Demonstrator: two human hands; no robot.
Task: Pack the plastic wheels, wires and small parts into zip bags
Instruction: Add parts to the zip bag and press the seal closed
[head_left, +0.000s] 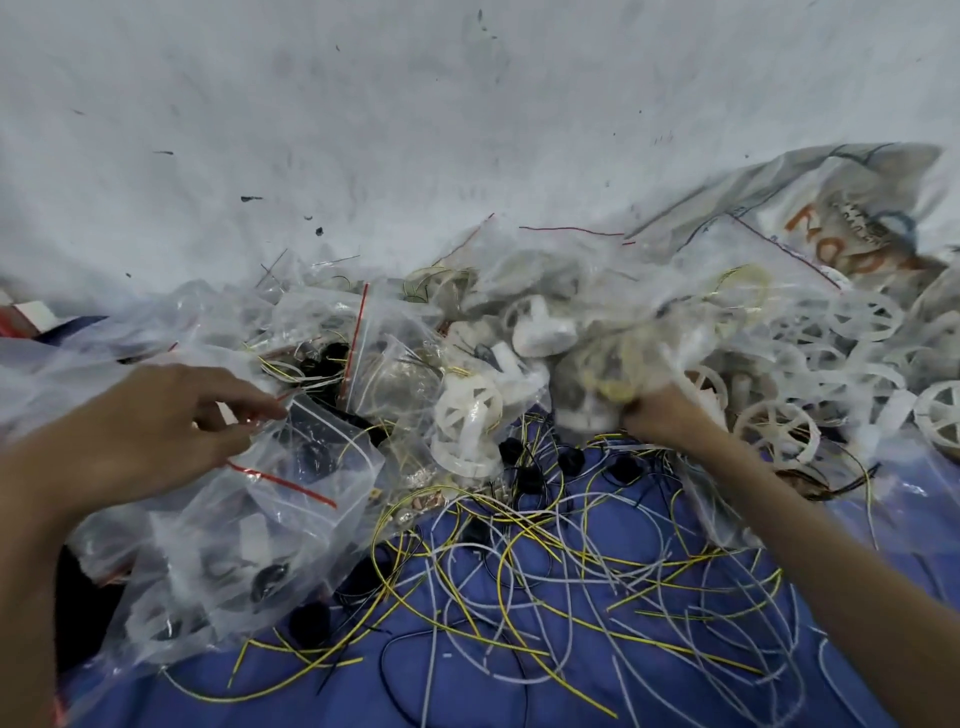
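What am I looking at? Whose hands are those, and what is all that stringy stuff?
There is no machine here, just a person. The picture comes from a camera worn on the person's head, so you look down at their two hands as if they were yours. The left hand pinches the top of a clear zip bag with a red strip. The right hand seems to grip a second bag with parts inside, though that part is blurred. The stringy stuff is loose wires, yellow, white and black, on a blue cloth. White plastic wheels are piled on the right.
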